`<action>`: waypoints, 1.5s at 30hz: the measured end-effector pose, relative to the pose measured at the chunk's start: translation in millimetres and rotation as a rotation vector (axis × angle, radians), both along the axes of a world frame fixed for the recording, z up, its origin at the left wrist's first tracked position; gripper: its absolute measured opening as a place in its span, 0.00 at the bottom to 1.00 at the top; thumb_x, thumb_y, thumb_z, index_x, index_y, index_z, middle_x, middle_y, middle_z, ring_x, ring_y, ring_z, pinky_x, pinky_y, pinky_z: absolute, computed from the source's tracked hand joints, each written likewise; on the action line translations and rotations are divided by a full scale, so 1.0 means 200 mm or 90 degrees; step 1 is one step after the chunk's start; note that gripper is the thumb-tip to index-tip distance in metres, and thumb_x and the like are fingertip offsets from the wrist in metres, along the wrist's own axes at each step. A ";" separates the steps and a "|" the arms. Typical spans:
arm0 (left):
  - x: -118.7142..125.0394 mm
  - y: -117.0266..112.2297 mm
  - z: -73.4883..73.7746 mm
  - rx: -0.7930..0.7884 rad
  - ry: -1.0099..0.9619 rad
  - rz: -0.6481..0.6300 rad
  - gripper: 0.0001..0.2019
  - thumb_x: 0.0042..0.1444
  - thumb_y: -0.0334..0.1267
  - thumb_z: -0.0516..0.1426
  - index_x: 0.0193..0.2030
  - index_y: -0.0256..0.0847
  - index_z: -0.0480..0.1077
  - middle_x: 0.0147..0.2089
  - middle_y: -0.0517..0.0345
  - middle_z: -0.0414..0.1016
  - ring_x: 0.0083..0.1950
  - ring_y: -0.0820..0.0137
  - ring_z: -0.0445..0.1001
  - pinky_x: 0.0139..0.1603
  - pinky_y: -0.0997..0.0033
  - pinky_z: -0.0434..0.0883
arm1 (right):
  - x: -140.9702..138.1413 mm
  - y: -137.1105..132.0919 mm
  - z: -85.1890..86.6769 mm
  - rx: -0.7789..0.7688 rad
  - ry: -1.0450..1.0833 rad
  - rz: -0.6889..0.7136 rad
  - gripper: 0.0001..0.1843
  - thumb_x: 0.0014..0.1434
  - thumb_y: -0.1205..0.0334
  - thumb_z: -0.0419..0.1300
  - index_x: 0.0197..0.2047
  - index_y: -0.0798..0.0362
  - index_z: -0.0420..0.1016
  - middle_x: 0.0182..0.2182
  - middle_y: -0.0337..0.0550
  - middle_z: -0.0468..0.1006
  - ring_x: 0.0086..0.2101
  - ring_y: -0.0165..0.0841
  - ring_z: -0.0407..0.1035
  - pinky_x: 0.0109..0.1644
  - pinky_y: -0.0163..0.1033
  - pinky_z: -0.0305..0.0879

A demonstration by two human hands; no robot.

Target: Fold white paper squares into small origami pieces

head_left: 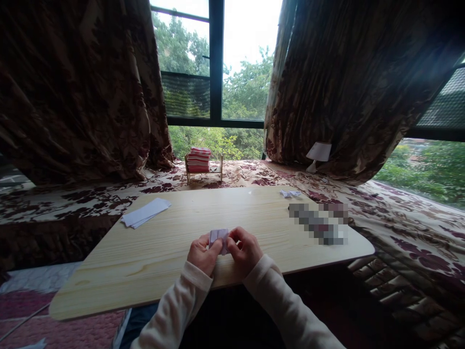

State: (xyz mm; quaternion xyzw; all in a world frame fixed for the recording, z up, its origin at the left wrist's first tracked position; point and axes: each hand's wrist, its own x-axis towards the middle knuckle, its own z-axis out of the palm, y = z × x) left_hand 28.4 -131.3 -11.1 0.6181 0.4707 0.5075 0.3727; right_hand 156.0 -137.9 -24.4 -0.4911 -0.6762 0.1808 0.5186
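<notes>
Both of my hands meet over the near middle of a light wooden table [152, 257]. Between them is a small folded piece of pale paper [218, 237]. My left hand [203, 254] pinches its left side, fingers closed. My right hand [245, 248] grips its right side, thumb and fingers pressed on it. Cream sleeves cover both forearms.
A small stack of white paper sheets [146, 212] lies at the table's far left. A little folded paper piece [290, 193] sits at the far right edge, near a blurred patch. Behind, a small wooden rack with striped folded cloths [199, 160] stands on floral fabric before a window with dark curtains.
</notes>
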 end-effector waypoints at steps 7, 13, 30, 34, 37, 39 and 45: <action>0.00 0.00 -0.01 0.009 0.023 0.009 0.09 0.46 0.38 0.54 0.25 0.36 0.73 0.26 0.57 0.72 0.30 0.69 0.69 0.32 0.74 0.65 | 0.01 0.00 0.00 -0.006 -0.039 -0.016 0.06 0.53 0.64 0.52 0.25 0.53 0.64 0.20 0.36 0.69 0.21 0.26 0.63 0.23 0.29 0.59; 0.01 -0.02 0.02 0.002 0.028 0.024 0.08 0.44 0.36 0.54 0.21 0.35 0.71 0.23 0.60 0.69 0.27 0.71 0.67 0.28 0.75 0.63 | 0.01 0.01 0.00 -0.017 -0.047 -0.014 0.06 0.52 0.64 0.52 0.25 0.53 0.64 0.19 0.35 0.69 0.20 0.26 0.62 0.22 0.29 0.58; 0.01 -0.01 0.01 -0.011 -0.019 0.037 0.08 0.41 0.36 0.57 0.27 0.35 0.75 0.25 0.59 0.72 0.29 0.70 0.69 0.30 0.75 0.65 | 0.01 0.01 0.01 -0.036 -0.014 -0.010 0.07 0.52 0.62 0.52 0.25 0.53 0.64 0.18 0.35 0.68 0.21 0.26 0.61 0.23 0.29 0.57; 0.01 0.01 -0.01 -0.015 -0.047 0.056 0.10 0.43 0.38 0.57 0.29 0.34 0.75 0.23 0.58 0.73 0.28 0.69 0.69 0.31 0.73 0.66 | 0.02 0.03 0.02 -0.098 0.061 0.009 0.10 0.54 0.58 0.50 0.26 0.53 0.65 0.17 0.35 0.68 0.20 0.26 0.62 0.23 0.30 0.58; 0.01 0.01 -0.02 -0.021 -0.063 0.061 0.12 0.43 0.39 0.57 0.31 0.33 0.75 0.26 0.56 0.74 0.30 0.68 0.70 0.34 0.72 0.66 | 0.02 0.03 0.02 -0.101 0.057 0.048 0.10 0.52 0.57 0.53 0.25 0.54 0.67 0.18 0.36 0.68 0.21 0.26 0.62 0.23 0.30 0.58; 0.01 0.01 -0.01 -0.028 -0.064 0.058 0.12 0.43 0.40 0.57 0.31 0.33 0.75 0.27 0.55 0.75 0.31 0.68 0.70 0.33 0.72 0.66 | 0.01 0.03 0.02 -0.089 0.048 0.052 0.08 0.50 0.59 0.55 0.24 0.54 0.67 0.19 0.36 0.68 0.21 0.26 0.61 0.22 0.29 0.56; 0.01 0.00 -0.01 -0.036 -0.037 0.050 0.11 0.42 0.41 0.58 0.27 0.33 0.74 0.23 0.58 0.72 0.27 0.70 0.69 0.30 0.73 0.65 | 0.01 0.03 0.00 -0.071 0.058 0.075 0.07 0.51 0.62 0.54 0.25 0.55 0.67 0.20 0.37 0.70 0.21 0.26 0.61 0.23 0.30 0.58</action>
